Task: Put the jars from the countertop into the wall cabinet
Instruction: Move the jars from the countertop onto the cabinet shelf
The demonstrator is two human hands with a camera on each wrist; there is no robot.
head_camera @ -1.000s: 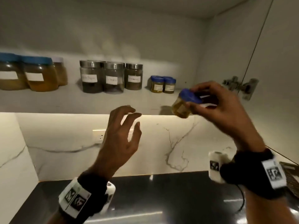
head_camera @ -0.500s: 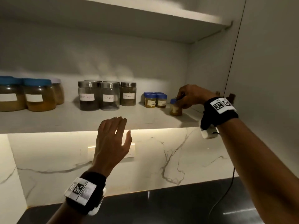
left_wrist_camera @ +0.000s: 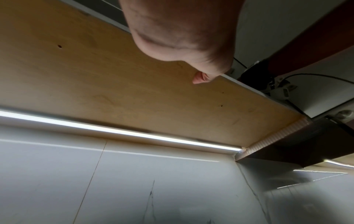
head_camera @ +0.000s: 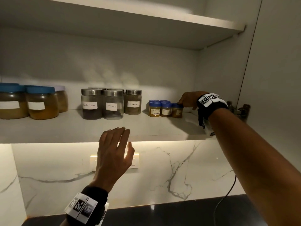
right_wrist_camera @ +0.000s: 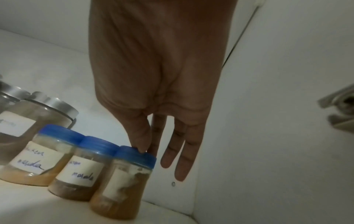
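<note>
Placement was nearly done: right hand (right_wrist_camera: 153, 72) fingers (right_wrist_camera: 142, 134) rested straight on the small jar's (right_wrist_camera: 122, 188) blue lid, jar standing on the cabinet shelf (head_camera: 146, 128). Left hand (head_camera: 114, 154) hovered, fingers relaxed apart. Next, I judged, lift off cleanly without nudging the neighbouring jars (right_wrist_camera: 57, 160).

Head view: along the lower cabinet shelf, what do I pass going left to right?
Large blue-lidded jars → steel-lidded jars, Black Pepper, Cloves, then the third → small blue-lidded jars → the jar just placed → right hand touching its lid.
</note>
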